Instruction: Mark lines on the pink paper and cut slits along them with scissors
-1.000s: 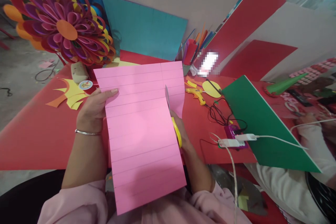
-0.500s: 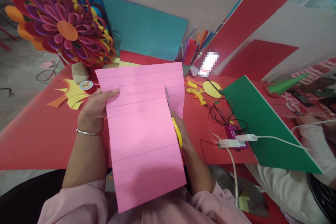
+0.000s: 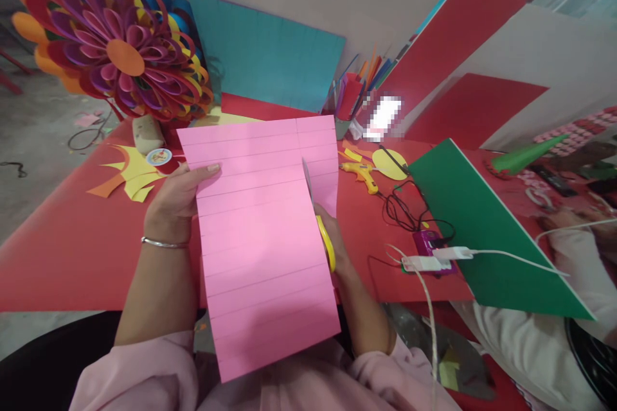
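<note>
My left hand (image 3: 176, 196) pinches the left edge of a pink paper sheet (image 3: 263, 237), thumb on top and fingers hidden beneath. Ruled pencil lines cross the sheet. On its right side my right hand (image 3: 332, 228) is closed around yellow-handled scissors (image 3: 326, 244), partly hidden behind the paper. One blade shows above the sheet, within a cut that runs up from the lower part. The strip right of the cut hangs behind, over the right hand.
A yellow glue gun (image 3: 361, 174) and cables lie right of the sheet, near a purple power strip (image 3: 431, 250) and a leaning green board (image 3: 501, 237). Yellow and orange scraps (image 3: 132, 173) lie left. A large paper flower (image 3: 125, 56) stands behind. A co-worker's sleeve (image 3: 573, 260) is at right.
The pink sheet's lower end has shifted very slightly up and right. Both hands and the scissors stay almost in place.
</note>
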`<state>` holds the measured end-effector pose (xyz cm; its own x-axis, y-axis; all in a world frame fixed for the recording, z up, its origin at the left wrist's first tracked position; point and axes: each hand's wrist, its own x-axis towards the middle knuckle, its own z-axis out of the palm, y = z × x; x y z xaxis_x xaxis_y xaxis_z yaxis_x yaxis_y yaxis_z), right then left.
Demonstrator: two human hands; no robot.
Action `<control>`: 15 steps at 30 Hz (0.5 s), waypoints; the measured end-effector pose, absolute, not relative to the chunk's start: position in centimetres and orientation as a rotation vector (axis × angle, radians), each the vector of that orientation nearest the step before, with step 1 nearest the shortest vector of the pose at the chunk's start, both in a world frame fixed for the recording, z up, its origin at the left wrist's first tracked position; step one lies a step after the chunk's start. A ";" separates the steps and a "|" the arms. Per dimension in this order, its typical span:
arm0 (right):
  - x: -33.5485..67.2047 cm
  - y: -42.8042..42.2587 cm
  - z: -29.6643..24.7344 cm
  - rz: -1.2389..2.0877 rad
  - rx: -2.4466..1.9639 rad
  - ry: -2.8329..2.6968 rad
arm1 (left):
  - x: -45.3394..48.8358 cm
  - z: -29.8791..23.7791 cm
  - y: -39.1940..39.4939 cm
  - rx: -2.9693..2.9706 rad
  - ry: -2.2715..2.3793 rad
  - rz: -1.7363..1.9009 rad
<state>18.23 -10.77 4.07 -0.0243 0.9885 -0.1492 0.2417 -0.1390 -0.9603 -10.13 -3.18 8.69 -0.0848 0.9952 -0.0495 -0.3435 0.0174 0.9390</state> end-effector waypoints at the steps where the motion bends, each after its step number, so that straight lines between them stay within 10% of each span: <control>1: 18.2 -10.8 4.0 1.231 -1.469 -1.351 | -10.1 8.7 -3.1 0.878 1.019 1.394; 15: 18.4 -10.7 3.4 1.281 -1.395 -1.269 | -10.2 8.6 -2.9 0.805 1.057 1.403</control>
